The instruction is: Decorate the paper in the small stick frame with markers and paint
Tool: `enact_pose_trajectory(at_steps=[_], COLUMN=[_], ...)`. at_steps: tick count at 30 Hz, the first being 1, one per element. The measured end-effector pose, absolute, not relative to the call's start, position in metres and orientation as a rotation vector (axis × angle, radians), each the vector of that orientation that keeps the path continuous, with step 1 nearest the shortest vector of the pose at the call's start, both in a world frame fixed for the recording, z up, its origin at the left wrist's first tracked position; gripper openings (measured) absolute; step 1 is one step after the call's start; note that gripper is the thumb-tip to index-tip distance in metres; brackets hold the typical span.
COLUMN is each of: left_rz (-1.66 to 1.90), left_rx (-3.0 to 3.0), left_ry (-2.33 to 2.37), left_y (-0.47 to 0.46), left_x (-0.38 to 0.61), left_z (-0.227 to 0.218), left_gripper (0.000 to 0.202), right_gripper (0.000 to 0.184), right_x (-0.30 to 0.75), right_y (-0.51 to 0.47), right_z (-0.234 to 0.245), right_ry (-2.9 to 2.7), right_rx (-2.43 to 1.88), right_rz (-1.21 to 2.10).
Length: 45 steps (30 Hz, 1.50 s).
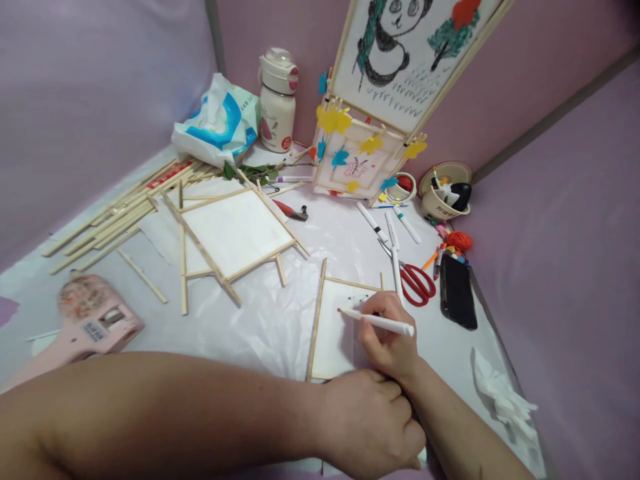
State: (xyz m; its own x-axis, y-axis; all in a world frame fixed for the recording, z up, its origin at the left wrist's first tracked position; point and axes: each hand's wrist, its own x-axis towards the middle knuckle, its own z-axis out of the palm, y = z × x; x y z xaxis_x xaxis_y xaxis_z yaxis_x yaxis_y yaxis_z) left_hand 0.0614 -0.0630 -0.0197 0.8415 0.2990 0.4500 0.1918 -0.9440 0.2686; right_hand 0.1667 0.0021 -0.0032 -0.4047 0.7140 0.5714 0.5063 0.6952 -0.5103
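Note:
My right hand (393, 343) grips a white marker (383, 323), its tip touching the white paper panel of a small stick-edged frame (316, 327). A small pink-purple dot (339, 309) shows at the tip, and a few dark green marks (364, 299) lie above it. Across the lower edge of that frame rests my left hand (370, 420), its fingers curled in under the palm beside my right wrist. Whatever those fingers may hold is hidden. To the left lies a larger stick frame with white paper (235, 230).
Red-handled scissors (417, 285), loose markers (371, 222) and a black phone (457, 291) lie at right. A pink glue gun (100, 317) and wooden sticks (115, 223) are at left. Behind stand a bottle (278, 110), a tissue pack (220, 123) and a panda-picture lantern (385, 100).

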Motion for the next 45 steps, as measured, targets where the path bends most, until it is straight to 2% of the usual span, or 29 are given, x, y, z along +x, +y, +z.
enact_pose_trajectory(at_steps=[45], left_rz=[0.702], left_rx=[2.804], left_ry=[0.378], left_y=[-0.0637], left_x=[0.0606], left_z=[-0.0179], left_gripper=[0.033], right_gripper=[0.007], right_x=[0.168], right_y=[0.0015], right_z=[-0.0067], right_ry=[-2.03], right_rx=[-0.939], right_rz=[0.399])
